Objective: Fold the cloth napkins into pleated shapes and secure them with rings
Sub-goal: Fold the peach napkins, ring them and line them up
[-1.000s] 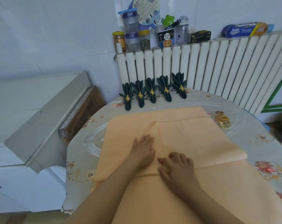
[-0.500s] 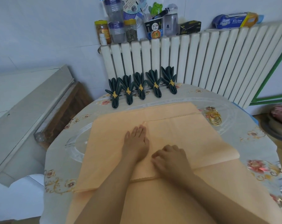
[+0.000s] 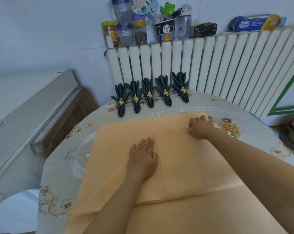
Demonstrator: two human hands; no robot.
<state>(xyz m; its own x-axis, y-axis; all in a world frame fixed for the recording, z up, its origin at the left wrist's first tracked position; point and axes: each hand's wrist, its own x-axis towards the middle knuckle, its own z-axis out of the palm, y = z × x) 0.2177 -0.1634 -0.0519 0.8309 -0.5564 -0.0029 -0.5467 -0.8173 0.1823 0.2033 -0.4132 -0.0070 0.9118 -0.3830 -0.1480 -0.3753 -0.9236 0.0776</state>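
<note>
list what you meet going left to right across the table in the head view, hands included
left hand flat on the orange napkin → right hand at the napkin's far right corner → pile of gold rings

Round table [image 3: 254, 114] — peach napkins [image 3: 117, 149], five green ringed napkins [image 3: 149, 95], gold rings [image 3: 232, 130].

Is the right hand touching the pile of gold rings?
Apart. In the head view the right hand rests on the orange napkin; tablecloth shows between it and the gold rings.

A white radiator [image 3: 210, 68] lines the pale wall [image 3: 41, 31] beside a grey cabinet [image 3: 24, 107].
</note>
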